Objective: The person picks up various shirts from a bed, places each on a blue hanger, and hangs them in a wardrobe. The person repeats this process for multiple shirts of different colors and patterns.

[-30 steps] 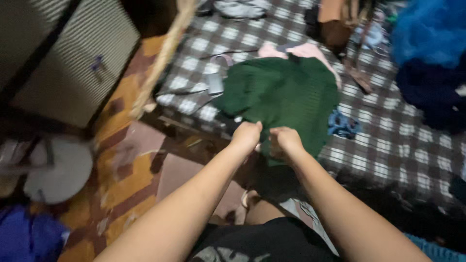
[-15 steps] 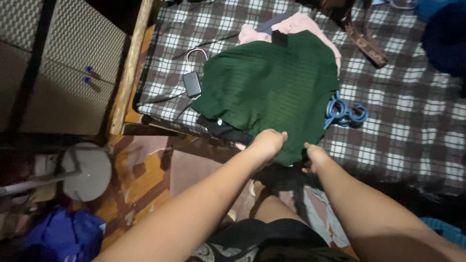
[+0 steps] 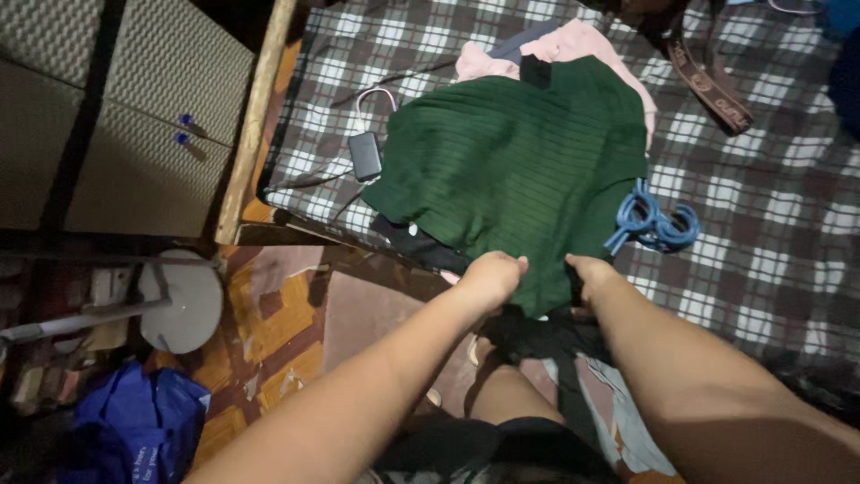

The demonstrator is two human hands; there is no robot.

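Note:
A dark green ribbed sweater [image 3: 515,161] lies spread on a bed covered with a dark and white checked sheet [image 3: 761,224]. My left hand [image 3: 491,276] is closed on the sweater's bottom hem at the bed's edge. My right hand [image 3: 587,272] grips the same hem a little to the right. A pink garment [image 3: 573,43] shows from under the sweater's far end, and a black garment [image 3: 421,244] sticks out under its near left side.
Blue clothes hangers [image 3: 652,222] lie right of the sweater. A small black device with a white cable [image 3: 365,154] lies to its left. A brown belt [image 3: 712,85] lies further back. On the floor stand a round fan base [image 3: 184,300] and a blue bag [image 3: 139,426]; cabinets [image 3: 134,134] are at left.
The view has tilted down over the bed. My hands moved apart along the sweater's hem, from close together to spread, and the sweater now lies flatter.

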